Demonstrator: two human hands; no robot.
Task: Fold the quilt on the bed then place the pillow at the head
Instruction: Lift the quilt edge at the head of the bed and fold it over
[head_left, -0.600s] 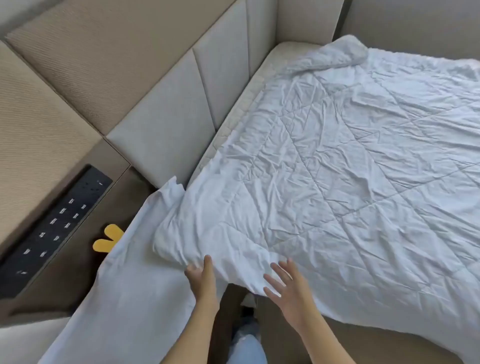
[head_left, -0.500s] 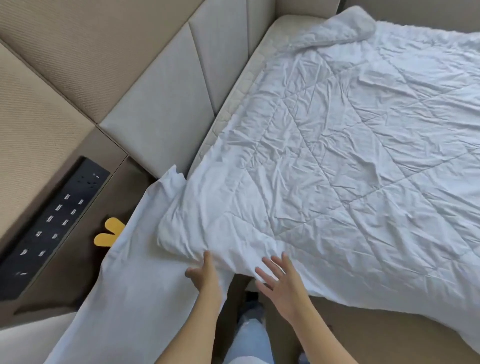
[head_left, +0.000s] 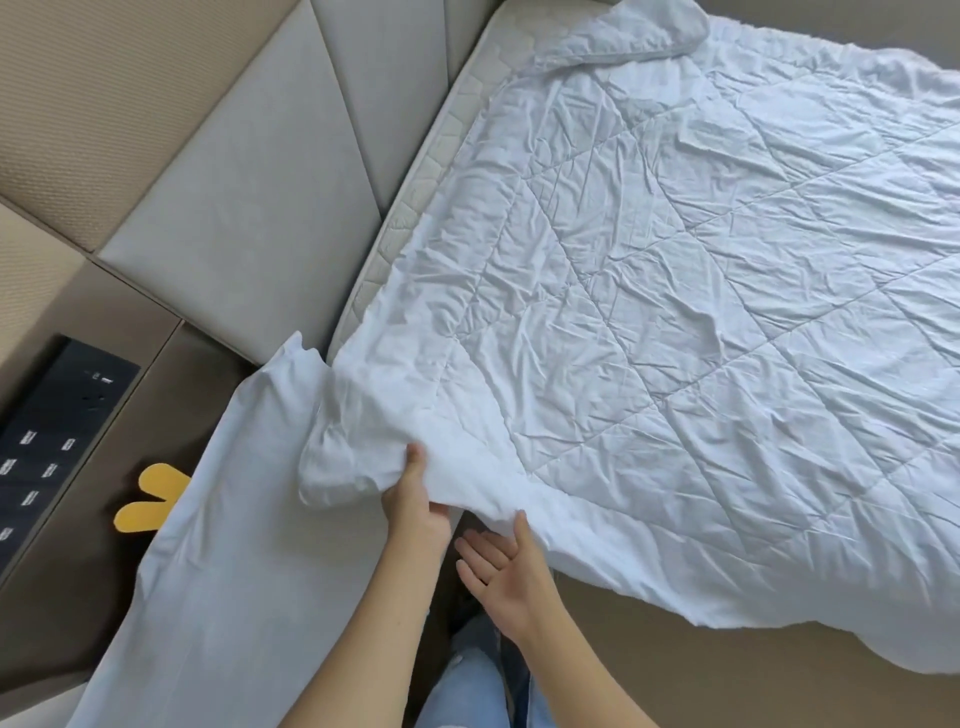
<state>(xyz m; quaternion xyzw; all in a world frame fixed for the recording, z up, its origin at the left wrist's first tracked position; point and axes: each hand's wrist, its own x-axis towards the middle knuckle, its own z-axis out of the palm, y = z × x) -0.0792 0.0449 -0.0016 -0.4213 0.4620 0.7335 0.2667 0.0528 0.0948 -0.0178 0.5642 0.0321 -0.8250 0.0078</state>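
Left hand (head_left: 415, 512) pinches the quilt (head_left: 649, 312) near corner; right hand (head_left: 506, 577) is open, fingers (head_left: 521, 527) just touching the edge. W/ one-hand grip the corner could slip & bunch, or drag the white pillowcase (head_left: 218, 545) alongside.

No readable text, small white marks on black switch panel (head_left: 49, 441) too blurred to read

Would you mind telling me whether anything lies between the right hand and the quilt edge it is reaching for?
Nothing visible does. The right hand is open, palm up, just under the quilt edge, its fingertip touching the fabric. The left hand already grips the corner beside it.
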